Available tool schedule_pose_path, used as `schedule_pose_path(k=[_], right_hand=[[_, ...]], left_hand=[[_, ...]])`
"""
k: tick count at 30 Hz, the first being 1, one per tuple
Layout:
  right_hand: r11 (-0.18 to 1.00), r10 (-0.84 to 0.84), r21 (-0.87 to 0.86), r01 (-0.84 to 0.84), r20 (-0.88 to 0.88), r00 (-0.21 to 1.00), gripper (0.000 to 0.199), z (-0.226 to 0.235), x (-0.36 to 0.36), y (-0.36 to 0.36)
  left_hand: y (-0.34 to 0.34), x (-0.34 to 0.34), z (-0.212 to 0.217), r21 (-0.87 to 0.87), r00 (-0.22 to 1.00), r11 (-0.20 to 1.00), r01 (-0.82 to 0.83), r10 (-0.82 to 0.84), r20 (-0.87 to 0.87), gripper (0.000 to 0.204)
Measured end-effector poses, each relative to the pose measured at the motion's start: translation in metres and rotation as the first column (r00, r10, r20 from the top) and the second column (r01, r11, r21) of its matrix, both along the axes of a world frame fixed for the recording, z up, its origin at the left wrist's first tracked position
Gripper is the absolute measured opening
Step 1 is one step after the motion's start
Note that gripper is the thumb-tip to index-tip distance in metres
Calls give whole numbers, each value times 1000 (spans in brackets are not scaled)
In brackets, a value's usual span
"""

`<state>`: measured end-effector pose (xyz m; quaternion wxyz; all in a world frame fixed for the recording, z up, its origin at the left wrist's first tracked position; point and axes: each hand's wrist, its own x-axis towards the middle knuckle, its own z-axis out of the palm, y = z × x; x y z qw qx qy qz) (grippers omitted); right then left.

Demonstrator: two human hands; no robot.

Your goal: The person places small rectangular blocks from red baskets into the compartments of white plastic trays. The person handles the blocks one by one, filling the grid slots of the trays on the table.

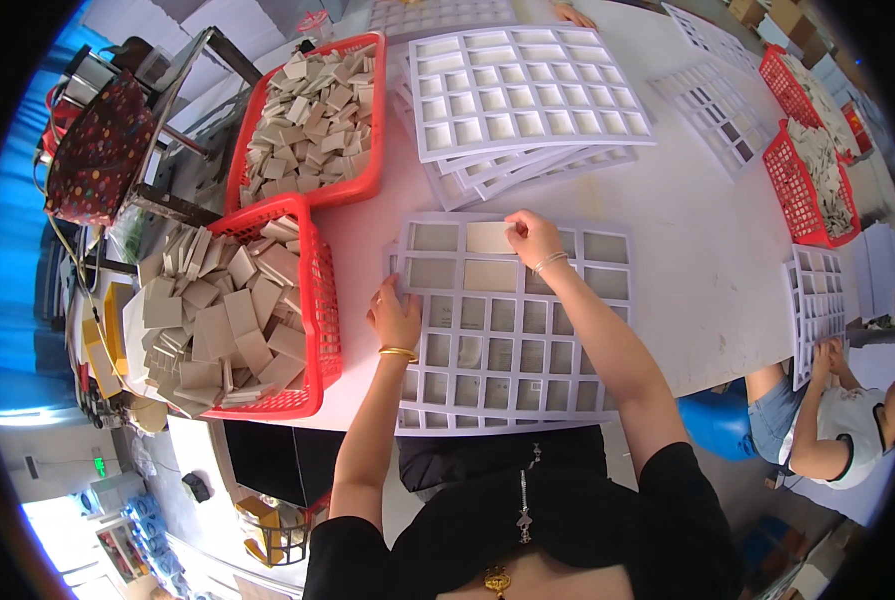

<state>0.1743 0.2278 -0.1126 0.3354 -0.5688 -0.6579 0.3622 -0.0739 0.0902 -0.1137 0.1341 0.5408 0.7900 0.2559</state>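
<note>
Looks like we're bedding a beige tile (pixel 486 238) into the white tray's (pixel 455 345) 12 o'clock row, right hand (pixel 535 241) fingers pinched on its edge, left hand (pixel 395 322) fingers curled at 9 o'clock (can't tell how tight), so next calls for squaring it flat.

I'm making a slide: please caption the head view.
Left hand at a white grid frame, right hand at a beige piece in its top row.
</note>
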Motion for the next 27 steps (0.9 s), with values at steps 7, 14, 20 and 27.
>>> schedule_pose_path(k=[7, 14, 20, 27], right_hand=[[943, 72, 268, -199, 419, 905, 10, 13, 0, -16], [869, 78, 355, -344, 589, 804, 8, 10, -8, -25], [906, 122, 231, -354, 658, 743, 6, 13, -17, -25], [932, 161, 171, -319, 594, 788, 3, 18, -19, -29]], left_hand=[[-14, -3, 41, -236, 972, 966, 107, -152, -179, 46], [53, 19, 93, 381, 972, 897, 223, -175, -156, 37], [181, -17, 120, 584, 985, 796, 159, -166, -41, 21], [267, -143, 65, -78, 962, 992, 97, -113, -248, 59]])
